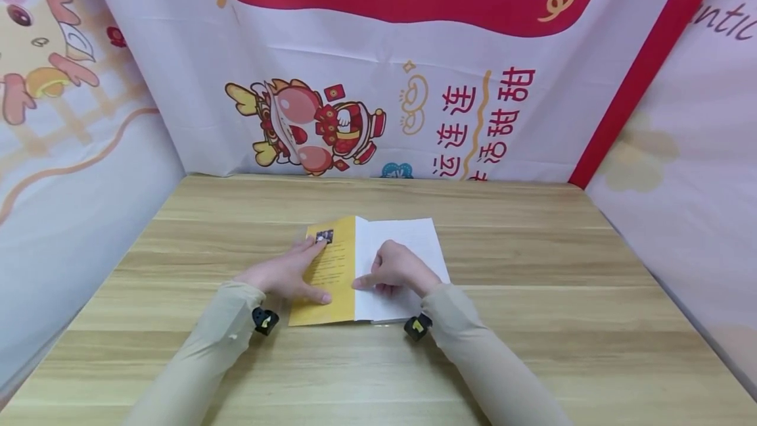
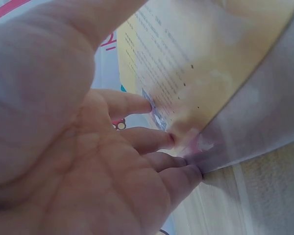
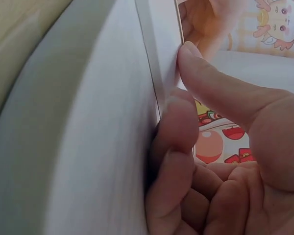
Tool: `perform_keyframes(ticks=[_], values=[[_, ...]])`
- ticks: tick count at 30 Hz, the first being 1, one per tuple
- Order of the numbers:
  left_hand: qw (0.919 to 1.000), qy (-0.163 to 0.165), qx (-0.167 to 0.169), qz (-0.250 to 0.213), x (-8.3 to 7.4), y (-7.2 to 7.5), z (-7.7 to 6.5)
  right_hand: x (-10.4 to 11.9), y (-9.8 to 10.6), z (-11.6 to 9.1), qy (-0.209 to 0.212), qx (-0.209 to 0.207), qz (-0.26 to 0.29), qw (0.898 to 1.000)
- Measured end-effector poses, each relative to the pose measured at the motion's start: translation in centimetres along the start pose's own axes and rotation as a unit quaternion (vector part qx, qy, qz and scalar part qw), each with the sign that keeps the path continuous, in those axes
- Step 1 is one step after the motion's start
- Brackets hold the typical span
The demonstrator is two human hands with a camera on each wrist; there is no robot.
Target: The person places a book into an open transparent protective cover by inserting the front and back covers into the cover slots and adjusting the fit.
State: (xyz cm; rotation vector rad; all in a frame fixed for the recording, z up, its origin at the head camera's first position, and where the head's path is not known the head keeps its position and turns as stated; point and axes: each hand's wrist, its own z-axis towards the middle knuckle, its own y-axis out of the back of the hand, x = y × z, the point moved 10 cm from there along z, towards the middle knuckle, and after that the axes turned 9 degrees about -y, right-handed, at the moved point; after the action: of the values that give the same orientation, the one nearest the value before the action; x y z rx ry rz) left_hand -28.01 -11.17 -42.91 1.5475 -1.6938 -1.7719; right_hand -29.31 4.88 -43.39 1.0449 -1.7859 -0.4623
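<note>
Because it lies spread between the left and right edges of the table (image 1: 591,321), short of the back edge, we find the book (image 1: 361,252) easily, its yellow leaf (image 1: 328,275) to the left and a white page (image 1: 408,235) to the right. Our left hand (image 1: 290,275) rests on the yellow leaf, fingers and thumb spread. Our right hand (image 1: 402,268) has its fingers folded in against the white page, thumb reaching out to the crease; we cannot make out any sheet pinched there. We judge that if the left hand lifts early, the leaf, which rises towards the crease, could spring back over. Too hard a push of the thumb might split the binding or wrinkle the paper, and uneven pressure could skid the book across the smooth wood. Beyond the back edge hangs a printed cloth (image 1: 367,45).
</note>
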Motion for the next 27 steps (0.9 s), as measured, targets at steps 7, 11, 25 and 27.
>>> perform_keyframes(ticks=[7, 11, 25, 27], values=[[1.0000, -0.006, 0.000, 0.003, -0.19, 0.12, 0.06, 0.00, -0.07, 0.00, 0.000, -0.005, 0.002, 1.000], [1.0000, 0.000, -0.001, 0.004, -0.19, 0.13, 0.02, 0.02, -0.06, 0.02, -0.002, -0.010, 0.002, 1.000], [0.9999, 0.007, 0.001, 0.010, -0.14, -0.08, 0.09, 0.17, -0.22, -0.33, -0.006, -0.025, 0.007, 1.000], [0.9999, 0.008, 0.001, 0.010, -0.12, -0.07, 0.12, 0.21, -0.23, -0.34, -0.004, -0.026, 0.006, 1.000]])
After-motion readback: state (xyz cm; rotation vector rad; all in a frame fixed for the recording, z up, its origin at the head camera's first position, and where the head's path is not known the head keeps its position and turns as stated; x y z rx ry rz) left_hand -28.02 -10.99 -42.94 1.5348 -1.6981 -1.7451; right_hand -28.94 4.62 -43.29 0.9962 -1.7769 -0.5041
